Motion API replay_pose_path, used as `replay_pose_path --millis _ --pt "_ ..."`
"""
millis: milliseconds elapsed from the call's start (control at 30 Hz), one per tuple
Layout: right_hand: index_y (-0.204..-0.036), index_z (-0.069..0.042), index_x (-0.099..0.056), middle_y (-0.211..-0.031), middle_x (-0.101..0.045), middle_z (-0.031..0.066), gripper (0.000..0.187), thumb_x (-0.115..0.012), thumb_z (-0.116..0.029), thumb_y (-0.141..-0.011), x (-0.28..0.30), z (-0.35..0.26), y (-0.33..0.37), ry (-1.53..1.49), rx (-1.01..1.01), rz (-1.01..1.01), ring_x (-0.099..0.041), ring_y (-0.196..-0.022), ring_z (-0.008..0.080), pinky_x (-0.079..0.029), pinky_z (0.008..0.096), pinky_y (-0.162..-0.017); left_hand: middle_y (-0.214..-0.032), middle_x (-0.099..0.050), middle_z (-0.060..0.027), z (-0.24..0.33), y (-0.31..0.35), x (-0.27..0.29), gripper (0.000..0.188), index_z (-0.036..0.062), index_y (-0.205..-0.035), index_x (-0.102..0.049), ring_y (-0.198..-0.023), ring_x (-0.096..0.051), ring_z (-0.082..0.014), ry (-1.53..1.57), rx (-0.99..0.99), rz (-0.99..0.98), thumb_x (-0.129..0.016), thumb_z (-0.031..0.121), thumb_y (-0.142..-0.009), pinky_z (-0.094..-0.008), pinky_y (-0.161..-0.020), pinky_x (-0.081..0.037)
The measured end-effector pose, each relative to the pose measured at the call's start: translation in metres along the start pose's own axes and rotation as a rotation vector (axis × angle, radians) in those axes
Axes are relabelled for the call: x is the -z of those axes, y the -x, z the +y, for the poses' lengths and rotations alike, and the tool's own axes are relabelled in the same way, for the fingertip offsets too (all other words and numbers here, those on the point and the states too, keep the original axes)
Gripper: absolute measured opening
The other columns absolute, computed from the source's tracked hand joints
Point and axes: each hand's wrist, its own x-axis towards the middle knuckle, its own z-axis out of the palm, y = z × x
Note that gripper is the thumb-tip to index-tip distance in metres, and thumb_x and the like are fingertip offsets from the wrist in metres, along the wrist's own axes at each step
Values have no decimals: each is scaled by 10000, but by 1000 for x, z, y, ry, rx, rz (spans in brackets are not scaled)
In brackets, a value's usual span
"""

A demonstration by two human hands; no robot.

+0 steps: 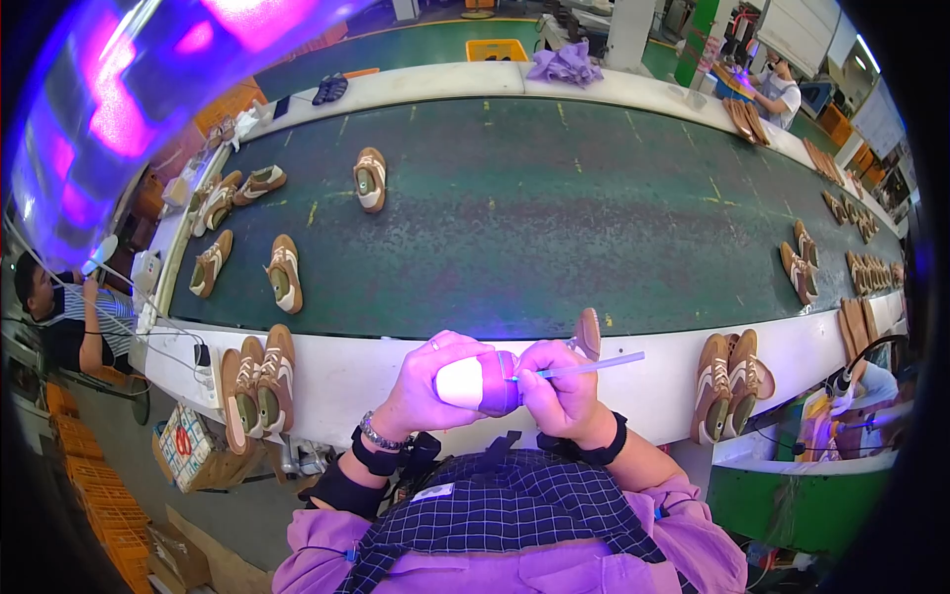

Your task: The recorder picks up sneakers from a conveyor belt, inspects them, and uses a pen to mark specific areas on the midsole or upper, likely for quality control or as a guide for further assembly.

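My left hand (421, 381) is closed around a shoe (502, 384), its rounded white and purple-lit end showing between my two hands. In my right hand (559, 391) a thin, pale, pen-like stick (604, 363) is pinched, its tip at the shoe's surface and its other end slanting out to the right. Just behind my right hand, part of another brown shoe (589, 334) stands up at the bench edge; the rest of it is hidden. On the white ledge (633, 381), brown sneakers stand to the left (275, 381) and to the right (740, 381).
A dark green conveyor belt (515, 238) spans the area ahead, with a lone sneaker (370, 180) and several more at its left and right. Purple cloth (566, 65) lies on the far ledge. People work at the left (89, 322) and far right (780, 91).
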Motion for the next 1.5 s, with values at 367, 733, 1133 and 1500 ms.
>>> replay_pose_path --millis 367,733,1133,1500 --pt "-870 3 -542 -721 -586 97 53 -549 -41 -843 -1 2 2 -55 -80 9 -578 -581 168 -453 287 -535 -963 -638 -110 0 -1 -1 594 16 -1056 -628 -896 -604 -242 6 17 14 -811 139 -504 -349 -806 -482" --pt "-858 6 -552 -724 -592 99 48 -554 -36 -834 -2 0 5 -56 -80 30 -576 -588 170 -458 287 -545 -956 -636 -105 -1 0 -1 582 15 -1041 -630 -902 -601 -240 35 48 2 -800 136 -497 -353 -816 -476" --pt "-840 -13 -554 -677 -572 97 43 -571 -44 -815 -3 4 6 30 18 46 -573 -568 201 -453 302 -518 -949 -641 -95 -3 0 -2 581 26 -1036 -638 -893 -608 -228 46 81 5 -807 137 -492 -342 -810 -482" --pt "-823 -6 -547 -678 -575 99 36 -556 -30 -797 -3 4 6 84 71 35 -566 -548 195 -443 295 -506 -948 -644 -83 -7 0 -1 579 33 -1034 -643 -892 -608 -207 112 129 -14 -826 147 -497 -330 -812 -480"
